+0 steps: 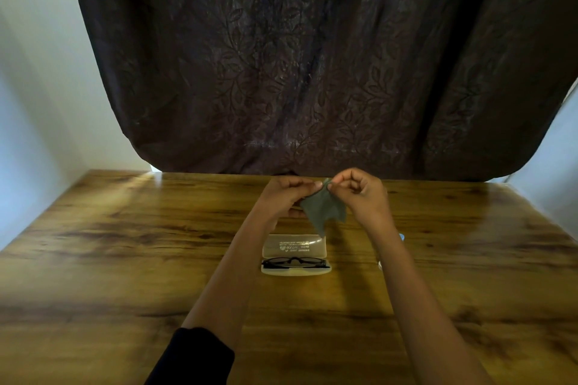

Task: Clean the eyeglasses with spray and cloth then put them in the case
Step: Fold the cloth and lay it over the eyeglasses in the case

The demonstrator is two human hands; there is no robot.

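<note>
A small grey-green cloth hangs in the air above the table, pinched at its top edge by both hands. My left hand grips its left corner and my right hand grips the right corner, fingers nearly touching. Below them a cream eyeglass case lies open, lid tilted back. Black-framed eyeglasses rest folded in the case's lower half. A bit of blue and white shows behind my right forearm, perhaps the spray bottle; most of it is hidden.
The wooden table stretches wide on both sides of the case. A dark patterned curtain hangs behind the table's far edge, with pale walls on either side.
</note>
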